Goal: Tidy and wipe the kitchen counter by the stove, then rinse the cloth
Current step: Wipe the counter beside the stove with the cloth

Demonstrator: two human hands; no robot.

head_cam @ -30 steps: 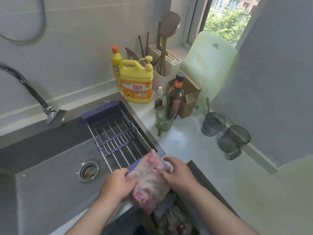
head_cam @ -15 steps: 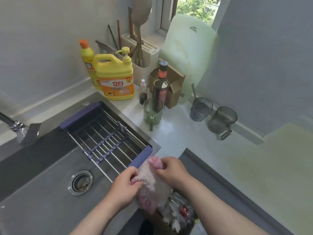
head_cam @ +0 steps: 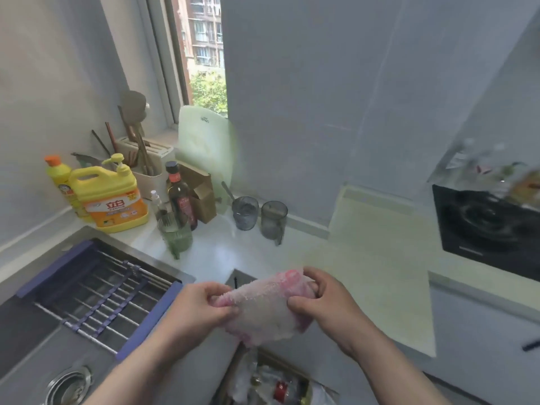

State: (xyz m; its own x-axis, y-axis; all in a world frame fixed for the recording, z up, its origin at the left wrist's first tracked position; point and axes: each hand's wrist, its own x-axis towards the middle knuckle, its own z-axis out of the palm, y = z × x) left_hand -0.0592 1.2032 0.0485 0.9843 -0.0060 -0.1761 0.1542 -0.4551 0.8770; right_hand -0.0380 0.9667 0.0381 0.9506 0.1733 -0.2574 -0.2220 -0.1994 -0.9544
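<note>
A pink and white fuzzy cloth [head_cam: 264, 309] hangs in the air at the front edge of the white counter [head_cam: 336, 264], above a bin of rubbish. My left hand [head_cam: 198, 308] pinches its left end, and my right hand [head_cam: 324, 299] grips its right end with curled fingers. The black stove [head_cam: 485, 226] sits at the right end of the counter. The steel sink [head_cam: 35, 361] lies at the left, with a purple-ended drying rack [head_cam: 96, 293] across it.
On the back of the counter stand a yellow detergent jug [head_cam: 109, 197], a small yellow bottle [head_cam: 60, 179], a dark sauce bottle [head_cam: 182, 197], a green cup [head_cam: 175, 235], two grey cups [head_cam: 258, 216], a utensil holder [head_cam: 146, 159] and a pale cutting board [head_cam: 204, 153]. The open bin [head_cam: 271, 381] is below.
The view has swung right, bringing the stove into sight and losing the tap. Both hands moved right with the cloth, from the sink's corner to the counter's front edge, stretching it out sideways.
</note>
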